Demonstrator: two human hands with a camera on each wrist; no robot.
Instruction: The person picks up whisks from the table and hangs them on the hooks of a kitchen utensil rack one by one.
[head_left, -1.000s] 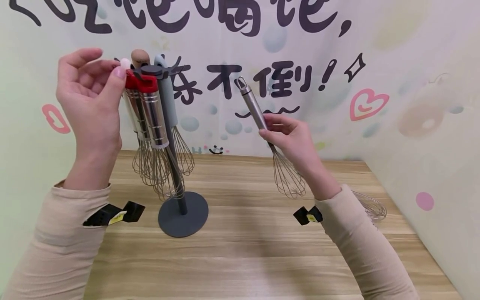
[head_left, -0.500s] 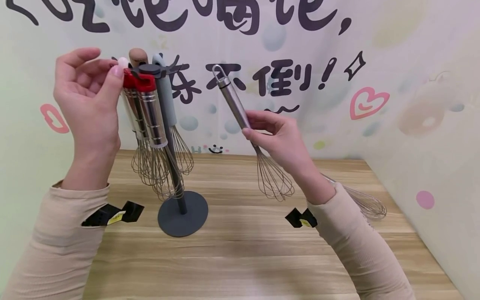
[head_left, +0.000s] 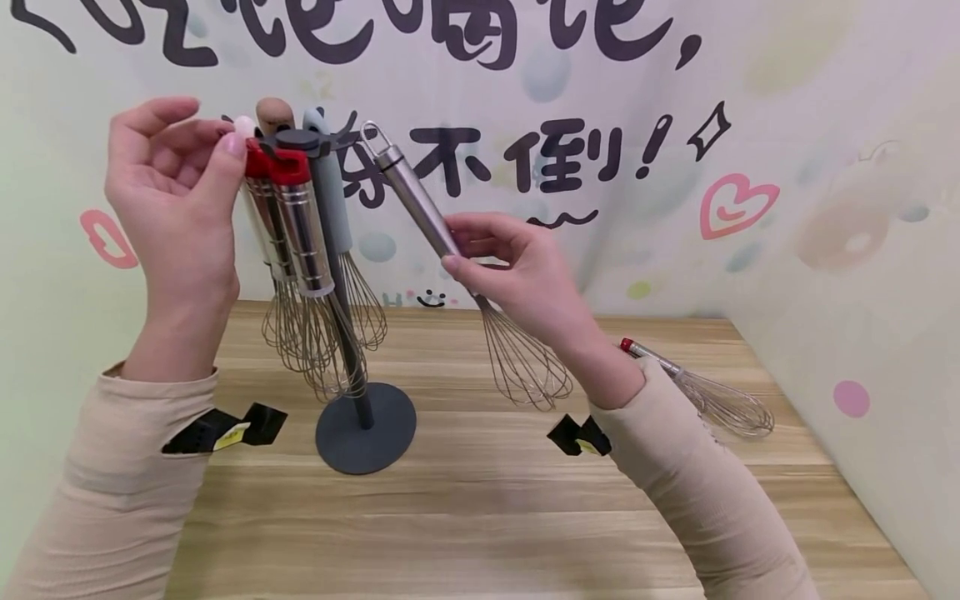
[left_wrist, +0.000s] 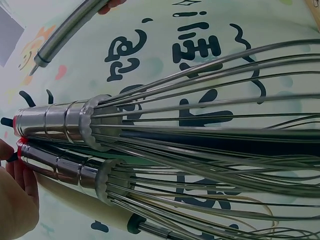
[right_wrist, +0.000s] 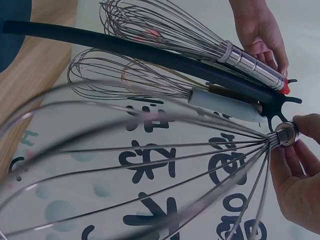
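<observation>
while the left hand point(head_left: 176, 196) pinched the rack point(head_left: 352, 333) top among hung whisks point(head_left: 303, 242), a spare whisk point(head_left: 708, 392) lay on the table point(head_left: 487, 500); the right hand point(head_left: 517, 271) gripped the steel whisk point(head_left: 420, 204), whose loop had moved left since earlier, near the rack.

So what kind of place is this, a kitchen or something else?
Probably a staged tabletop booth, not a real kitchen: a bare wooden table, a printed cartoon backdrop, and a whisk stand.

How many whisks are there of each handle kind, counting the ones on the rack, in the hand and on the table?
Red-capped steel whisks: 3
Plain steel whisk: 1
Grey-handled whisk: 1
Wooden-handled whisk: 1
White-handled whisk: 1
Total: 7
</observation>
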